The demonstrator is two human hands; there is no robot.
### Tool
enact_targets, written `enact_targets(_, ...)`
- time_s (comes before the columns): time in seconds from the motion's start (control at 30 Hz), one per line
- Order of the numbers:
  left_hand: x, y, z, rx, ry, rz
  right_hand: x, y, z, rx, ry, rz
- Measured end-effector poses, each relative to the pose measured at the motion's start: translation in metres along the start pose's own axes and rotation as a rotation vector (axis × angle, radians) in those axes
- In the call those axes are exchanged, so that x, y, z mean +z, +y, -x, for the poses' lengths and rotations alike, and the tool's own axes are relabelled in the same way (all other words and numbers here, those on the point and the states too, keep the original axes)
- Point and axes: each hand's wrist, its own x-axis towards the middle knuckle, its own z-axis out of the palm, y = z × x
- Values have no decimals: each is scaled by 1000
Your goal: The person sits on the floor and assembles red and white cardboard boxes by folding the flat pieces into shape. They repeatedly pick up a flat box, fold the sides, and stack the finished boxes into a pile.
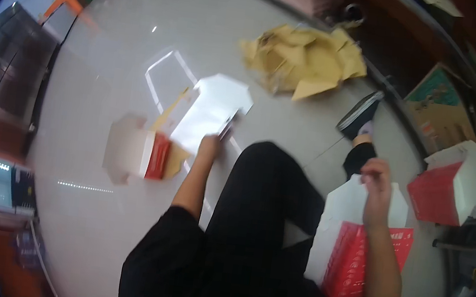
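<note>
My left hand [211,145], closed and blurred, is at the lower right edge of a white flat-looking carton [210,106] over the floor. A narrow dark shape shows beside its fingers; I cannot tell what it is. My right hand [378,180] is raised over a red and white carton [350,254] beside my right leg. Its fingers are loosely bent and slightly apart, with nothing visible in them. The carton's white flaps stand up behind the wrist, and my forearm hides part of its red side.
Another red and white carton [450,186] stands at the far right. A carton with a red panel [158,156] is on the floor to the left. Crumpled yellow-brown paper [302,61] lies ahead, near my shoe [360,115]. Dark metal cabinets [6,72] line the left.
</note>
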Motion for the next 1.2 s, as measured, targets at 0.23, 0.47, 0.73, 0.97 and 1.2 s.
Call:
enact_targets(0.23, -28, -7, 0, -128, 108, 201, 6, -125, 15, -120, -707, -810)
enact_targets(0.47, -21, -34, -15, -523, 96, 1010, 6, -148, 28, -478, -854, -915)
enact_targets(0.73, -164, 61, -8, -157, 622, 1561, 13, -151, 14, -492, -1006, -968)
enact_targets(0.97, -211, 135, 19, 175, 253, 2019, 23, -175, 4, -476, -830, -945)
enact_targets(1.2, -236, 183, 46, 190, 26, 2067, 12, -174, 21, -419, -679, -955)
